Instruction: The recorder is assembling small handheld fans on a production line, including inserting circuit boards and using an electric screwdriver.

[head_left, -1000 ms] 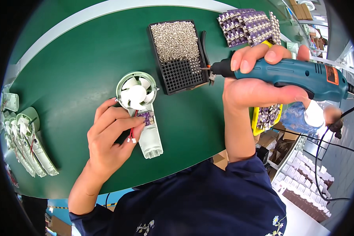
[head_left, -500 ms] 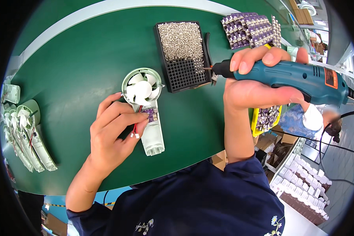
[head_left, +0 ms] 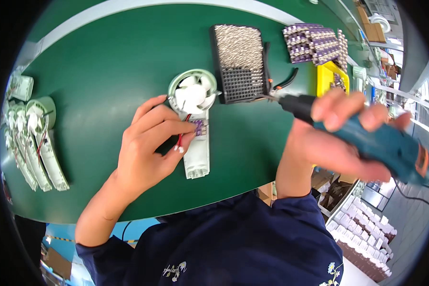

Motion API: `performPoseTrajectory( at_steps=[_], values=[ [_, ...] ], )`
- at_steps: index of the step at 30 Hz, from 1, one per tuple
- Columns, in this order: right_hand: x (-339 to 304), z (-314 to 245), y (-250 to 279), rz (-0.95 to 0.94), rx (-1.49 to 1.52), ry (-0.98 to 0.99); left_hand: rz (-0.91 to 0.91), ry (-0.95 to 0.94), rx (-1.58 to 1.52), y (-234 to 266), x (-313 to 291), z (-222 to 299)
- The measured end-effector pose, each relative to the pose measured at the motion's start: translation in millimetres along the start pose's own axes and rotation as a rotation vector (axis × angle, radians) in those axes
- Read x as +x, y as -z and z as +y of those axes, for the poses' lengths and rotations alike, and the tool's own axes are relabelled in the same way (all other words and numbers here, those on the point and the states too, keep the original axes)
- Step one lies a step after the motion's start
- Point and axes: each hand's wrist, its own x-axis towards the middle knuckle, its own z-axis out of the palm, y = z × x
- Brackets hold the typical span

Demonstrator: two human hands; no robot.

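Green table (head_left: 105, 86) | left hand (head_left: 150, 148) pinching fan unit (head_left: 195, 124); right hand (head_left: 338, 138) gripping screwdriver (head_left: 367, 138)

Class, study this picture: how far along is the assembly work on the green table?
Done: several fan units lie at the table's left edge. In hand: the left hand pins a small purple board on a handheld fan; the right hand holds an electric screwdriver beside the screw tray. Left: more purple boards wait.

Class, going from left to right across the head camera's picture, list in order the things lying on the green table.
Row of finished white handheld fans → left hand → open white fan body with round blade → black screw tray → right hand gripping teal electric screwdriver
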Motion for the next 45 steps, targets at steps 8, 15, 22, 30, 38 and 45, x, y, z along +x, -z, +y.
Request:
performPoseTrajectory(
  at_steps=[8, 15, 22, 30, 38, 45],
  values=[
    [-44, -15, -56, -0.165, 0.159, 0.009, 0.008, -0.044, -0.029, -2, -3, -7],
    [-54, -12, -58, -0.216, 0.11, -0.065, 0.028, -0.052, -0.07, -6, -3, -6],
    [-57, -12, -62, -0.266, 0.066, -0.084, 0.025, -0.044, -0.085, -4, -4, -7],
    [-61, -2, -70, -0.253, 0.118, -0.046, 0.026, -0.067, -0.085, 0, 0, -8],
    [-48, -25, -49, -0.091, 0.169, -0.206, 0.019, -0.076, -0.077, -9, -8, -10],
    [-103, -98, 84, -0.206, -1.37, -0.724, 0.002, -0.035, -0.112, -9, -4, -3]
  ],
)
